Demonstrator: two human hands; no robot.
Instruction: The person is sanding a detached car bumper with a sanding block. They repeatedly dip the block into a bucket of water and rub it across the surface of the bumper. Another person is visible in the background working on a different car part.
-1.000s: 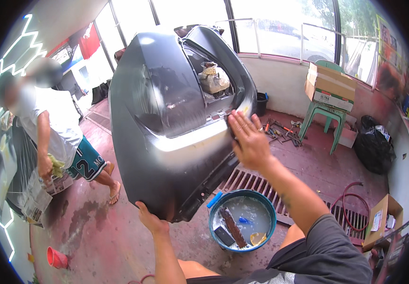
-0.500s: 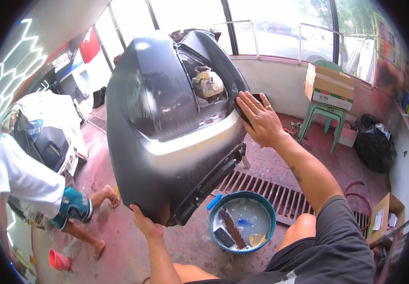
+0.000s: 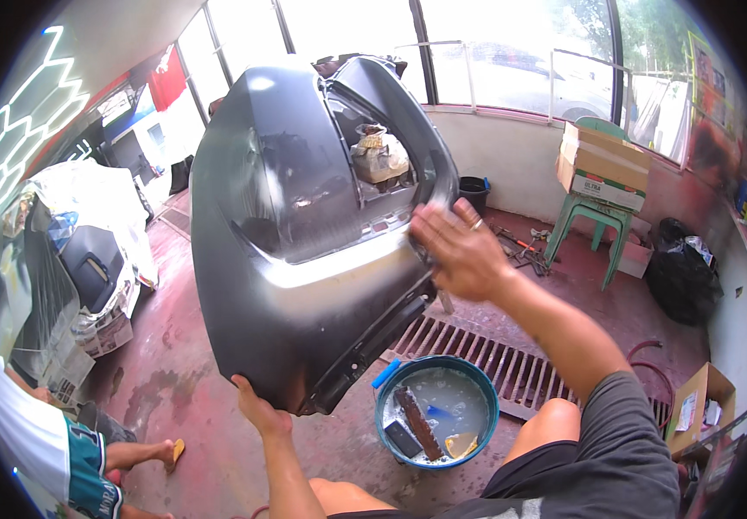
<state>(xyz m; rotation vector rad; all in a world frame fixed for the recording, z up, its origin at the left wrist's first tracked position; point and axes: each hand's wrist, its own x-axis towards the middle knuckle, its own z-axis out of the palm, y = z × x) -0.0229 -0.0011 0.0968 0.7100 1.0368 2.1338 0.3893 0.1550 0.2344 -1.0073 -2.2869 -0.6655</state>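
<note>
A dark car bumper [image 3: 295, 199] stands tilted up in front of me, with a pale, whitish band across its lower middle. My left hand [image 3: 261, 409] grips its bottom edge, thumb on the outer face and fingers hidden behind. My right hand [image 3: 460, 246] lies with fingers outstretched against the right edge, slightly blurred. Something dark shows beneath those fingers, but I cannot tell whether it is a pad or the bumper's edge. Below, a blue bucket [image 3: 492, 415] holds cloudy, sudsy water with a brown strip [image 3: 419, 422], a dark block [image 3: 403, 438] and a yellowish piece [image 3: 461, 445].
A floor grate [image 3: 512, 368] runs behind the bucket. To the right stand a green stool [image 3: 598, 212] bearing a cardboard box [image 3: 602, 164], and a black bag [image 3: 685, 272]. Another person [image 3: 32, 432] is at the lower left, near a covered car part [image 3: 92, 259].
My right hand has slid down and left along the bumper's edge. My left hand keeps its hold. The other person has moved toward the lower left.
</note>
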